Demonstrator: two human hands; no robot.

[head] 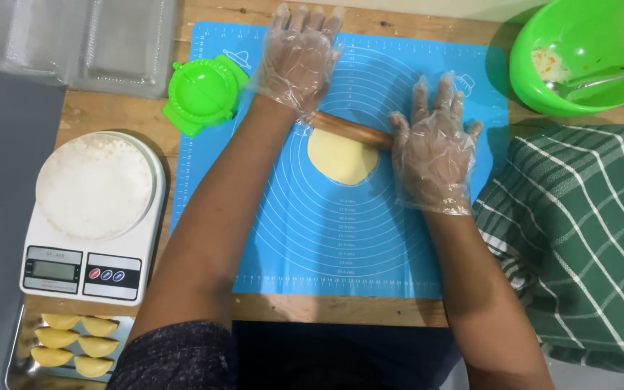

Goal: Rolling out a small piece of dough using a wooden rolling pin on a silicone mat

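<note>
A flat round of pale yellow dough point(341, 157) lies on a blue silicone mat point(326, 238) with printed circles. A wooden rolling pin point(352, 130) rests across the dough's far edge. My left hand point(297, 58), in a clear plastic glove, presses flat on the pin's left end with fingers spread. My right hand point(433, 148), also gloved, presses flat on the pin's right end. Neither hand curls around the pin.
A green dumpling press point(204, 94) sits at the mat's left corner. A white kitchen scale point(92, 217) stands left, a metal tray of folded yellow pastries point(74, 339) below it. A green bowl point(586, 50) with filling and a spoon is top right, above a green checked cloth point(586, 238).
</note>
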